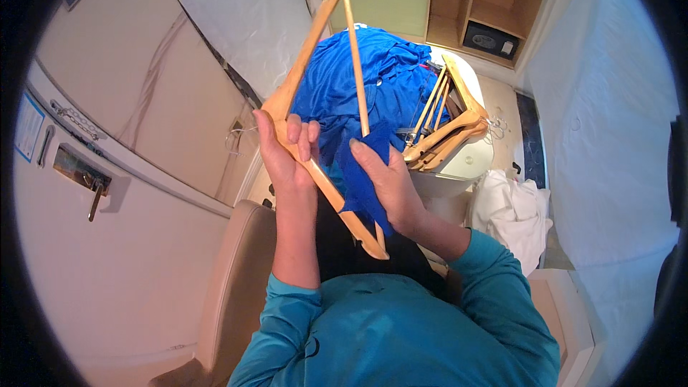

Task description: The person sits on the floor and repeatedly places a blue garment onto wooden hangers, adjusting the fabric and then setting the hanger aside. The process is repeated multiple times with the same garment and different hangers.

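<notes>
A wooden clothes hanger [314,40] with a round trouser bar is held up in front of me, its metal hook pointing left. My left hand [290,153] grips it around the neck, with the fingers curled over the shoulder piece. In my right hand [392,188] is a blue cloth [365,183], pressed against the trouser bar near its middle. Behind the hanger lies a heap of blue fabric [371,64]. Several more wooden hangers [451,129], some with metal clips, are stacked to its right on a white surface [475,166].
White cloth [508,209] lies bundled on the floor at right. A door [107,269] with a lever handle stands at left beside a beige chair [242,258]. Wooden shelving [500,16] holds a black safe [489,40] at the back. Translucent sheeting [596,118] hangs along the right.
</notes>
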`<state>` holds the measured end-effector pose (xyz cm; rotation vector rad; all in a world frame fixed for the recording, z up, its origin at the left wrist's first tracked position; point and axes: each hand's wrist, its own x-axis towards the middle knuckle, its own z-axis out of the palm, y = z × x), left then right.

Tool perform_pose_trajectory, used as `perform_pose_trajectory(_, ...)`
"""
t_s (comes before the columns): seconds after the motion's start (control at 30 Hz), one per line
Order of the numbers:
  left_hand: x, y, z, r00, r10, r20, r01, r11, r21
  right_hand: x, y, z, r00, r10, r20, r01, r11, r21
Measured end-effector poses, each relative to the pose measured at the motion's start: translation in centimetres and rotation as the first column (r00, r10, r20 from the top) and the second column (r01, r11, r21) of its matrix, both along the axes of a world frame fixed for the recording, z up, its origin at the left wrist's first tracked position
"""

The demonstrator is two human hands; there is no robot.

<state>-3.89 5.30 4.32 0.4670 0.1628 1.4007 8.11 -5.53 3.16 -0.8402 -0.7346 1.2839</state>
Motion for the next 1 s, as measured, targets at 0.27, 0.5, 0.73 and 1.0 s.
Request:
perform_pose_trajectory(0.27, -3.0, 2.0, 0.6, 0.966, 0.257, -0.019, -0.255, 0.965, 0.062, -0.7, -0.1, -0.8, 0.948, 0.157, 0.276, -0.151, 0.988, -0.043)
perform_pose_trajectory(0.5, -4.7, 2.6, 1.2, 0.862, 0.5, -0.09, -0.494, 0.866, 0.082, 1.1, 0.9, -1.0, 0.843, 0.182, 0.506, -0.231, 0.972, 0.035)
perform_pose_trajectory(0.73, -5.2, 1.8, 1.4, 0.909, 0.411, -0.073, -0.403, 0.91, 0.095, 5.0, 3.0, -4.5, 0.108, -0.565, 0.818, -0.032, 0.82, 0.571)
perform_pose_trajectory(1.0, -0.4, -0.6, 0.4, 0.984, 0.144, -0.107, -0.136, 0.988, 0.076, 1.2, 0.3, 2.1, 0.982, 0.185, 0.035, -0.184, 0.982, -0.036)
